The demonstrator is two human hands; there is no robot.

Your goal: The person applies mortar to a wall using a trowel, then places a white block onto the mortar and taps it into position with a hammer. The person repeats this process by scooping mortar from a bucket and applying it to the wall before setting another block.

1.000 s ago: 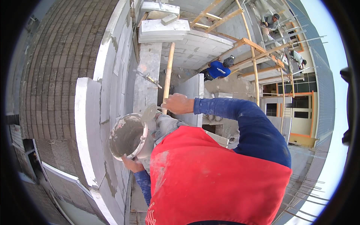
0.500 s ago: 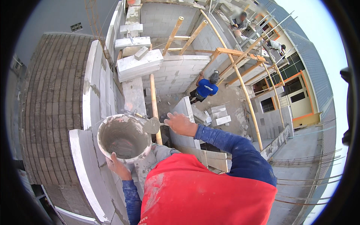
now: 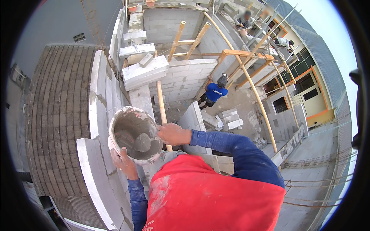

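Observation:
A round bucket (image 3: 112, 133), its pale rim smeared with grey mortar, stands before me to the left, tilted a little. Its inside is coated with wet mortar. My left hand (image 3: 125, 164) is closed on the bucket's near left rim. With my right hand (image 3: 173, 134), closed round its handle, I hold a trowel (image 3: 142, 142) whose mortar-covered blade is inside the bucket. The handle is mostly hidden in my fist.
A pale block wall (image 3: 94, 173) runs along my left, beside a tiled roof (image 3: 58, 115). Blocks (image 3: 145, 71) are stacked ahead, next to a bamboo pole (image 3: 160, 100). Below, a person in blue (image 3: 215, 91) stands by a wall; others work at the far right.
My right hand has moved left, bringing the trowel blade from beside the rim down into the bucket. The bucket sits slightly higher and further right in view, tipped more, with my left hand on it.

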